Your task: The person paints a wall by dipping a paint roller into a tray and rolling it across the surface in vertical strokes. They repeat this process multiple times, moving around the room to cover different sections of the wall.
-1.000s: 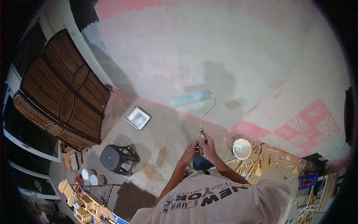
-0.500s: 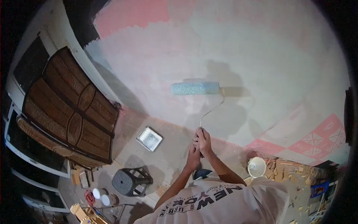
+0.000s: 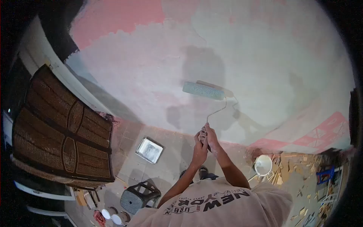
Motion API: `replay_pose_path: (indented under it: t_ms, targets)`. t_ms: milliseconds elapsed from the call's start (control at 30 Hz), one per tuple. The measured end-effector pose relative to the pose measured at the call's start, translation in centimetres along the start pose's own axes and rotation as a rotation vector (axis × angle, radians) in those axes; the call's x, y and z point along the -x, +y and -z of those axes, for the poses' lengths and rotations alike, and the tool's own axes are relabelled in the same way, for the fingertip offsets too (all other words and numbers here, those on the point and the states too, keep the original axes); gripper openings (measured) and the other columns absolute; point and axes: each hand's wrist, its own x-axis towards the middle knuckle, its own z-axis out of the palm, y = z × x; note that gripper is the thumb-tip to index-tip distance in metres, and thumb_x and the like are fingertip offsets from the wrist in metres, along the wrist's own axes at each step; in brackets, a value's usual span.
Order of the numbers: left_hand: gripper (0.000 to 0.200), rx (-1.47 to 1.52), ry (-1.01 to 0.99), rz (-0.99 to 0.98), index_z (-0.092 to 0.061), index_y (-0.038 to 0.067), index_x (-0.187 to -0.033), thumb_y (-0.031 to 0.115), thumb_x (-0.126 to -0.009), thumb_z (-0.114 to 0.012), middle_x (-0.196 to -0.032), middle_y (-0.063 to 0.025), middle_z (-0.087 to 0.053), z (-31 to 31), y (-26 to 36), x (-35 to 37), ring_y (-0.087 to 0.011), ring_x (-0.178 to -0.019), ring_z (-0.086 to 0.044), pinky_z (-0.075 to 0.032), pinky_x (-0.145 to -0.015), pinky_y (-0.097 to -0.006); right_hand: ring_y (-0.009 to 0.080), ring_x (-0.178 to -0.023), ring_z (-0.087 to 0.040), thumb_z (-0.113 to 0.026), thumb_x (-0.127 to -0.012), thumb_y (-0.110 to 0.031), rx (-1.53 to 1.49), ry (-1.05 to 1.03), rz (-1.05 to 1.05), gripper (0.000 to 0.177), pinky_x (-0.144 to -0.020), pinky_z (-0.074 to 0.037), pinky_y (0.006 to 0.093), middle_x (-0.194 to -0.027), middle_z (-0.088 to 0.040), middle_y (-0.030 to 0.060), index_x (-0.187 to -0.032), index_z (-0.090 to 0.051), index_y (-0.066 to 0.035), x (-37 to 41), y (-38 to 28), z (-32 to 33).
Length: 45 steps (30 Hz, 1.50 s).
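Note:
Both of my hands are wrapped round the handle of a paint roller [image 3: 203, 91]. My right hand [image 3: 211, 136] grips a little higher, and my left hand [image 3: 200, 144] closes on the handle just beside it. The fingers hide most of the handle, while the bent wire frame shows above them. Pale blue paint covers the roller sleeve, which tilts slightly down to the right in front of the wall [image 3: 143, 72]. Its shadow falls just behind it. The wall carries whitish paint over pink, with a solid pink area at the upper left.
A paint tray [image 3: 149, 150] lies on the floor at the left, near a dark plastic stool [image 3: 132, 200]. To the right stands a white bucket [image 3: 263, 165] among wood scraps [image 3: 289, 170]. A brown carved wooden panel [image 3: 68, 128] rises at the left, with white tubs [image 3: 120, 218] below.
The roller has gone from nearly level to tilted, its right end lower. My hands still hold it. The view has shifted, so the panel and stool appear lower.

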Motion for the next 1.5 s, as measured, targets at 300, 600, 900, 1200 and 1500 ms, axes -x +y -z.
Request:
replay_pose_path:
  t_ms: [300, 600, 900, 1200, 1500]
  targets:
    - [0.056, -0.043, -0.287, 0.258, -0.016, 0.004, -0.154, 0.028, -0.11, -0.04, -0.11, -0.0184, -0.06, 3.3, -2.6, -4.9, -0.0203, -0.084, -0.063, -0.054, -0.067, -0.0342, 0.0092, -0.055, -0.043, -0.054, -0.105, -0.043, 0.142, 0.222, -0.021, 0.045, -0.051, -0.035, 0.0278, -0.062, -0.041, -0.0053, -0.072, -0.045, -0.014, -5.5, 4.2, 2.6]
    - [0.048, 0.061, -0.244, 0.127, -0.032, 0.006, -0.149, 0.026, -0.108, -0.047, -0.098, -0.0094, -0.058, 1.6, -8.5, -10.3, -0.0136, -0.071, -0.058, -0.049, -0.053, -0.0306, 0.0135, -0.057, -0.048, -0.05, -0.105, -0.048, 0.03, 0.275, -0.094, 0.048, -0.051, -0.038, 0.0326, -0.062, -0.046, -0.0026, -0.079, -0.058, -0.009, -11.0, 4.3, 6.6]
    - [0.048, 0.14, -0.264, 0.619, -0.046, 0.004, -0.139, 0.037, -0.105, -0.053, -0.092, -0.0082, -0.061, 1.0, -11.5, -18.5, -0.0087, -0.062, -0.055, -0.042, -0.045, -0.0265, 0.0156, -0.056, -0.051, -0.05, -0.103, -0.055, -0.096, 0.427, -0.133, 0.054, -0.052, -0.043, 0.0337, -0.066, -0.055, 0.0028, -0.083, -0.061, -0.005, -20.0, 11.4, 14.0]
    - [0.043, -0.089, -0.048, 0.291, -0.05, 0.009, -0.139, 0.029, -0.102, -0.055, -0.117, -0.024, -0.066, -0.7, -11.9, -13.8, -0.0377, -0.106, -0.068, -0.055, -0.086, -0.044, 0.0154, -0.053, -0.048, -0.048, -0.104, -0.056, -0.05, 0.445, -0.266, 0.056, -0.051, -0.042, 0.0328, -0.063, -0.051, 0.0005, -0.074, -0.057, -0.01, -15.9, 8.9, 11.7]
    - [0.045, -0.16, -0.159, 0.481, -0.049, 0.012, -0.14, 0.031, -0.101, -0.057, -0.107, -0.0234, -0.07, -0.5, -19.1, -18.8, -0.0389, -0.096, -0.07, -0.056, -0.081, -0.045, 0.0164, -0.054, -0.049, -0.047, -0.104, -0.055, -0.15, 0.372, -0.193, 0.055, -0.052, -0.043, 0.0338, -0.064, -0.052, 0.0018, -0.08, -0.059, -0.008, -23.0, 15.3, 17.2]
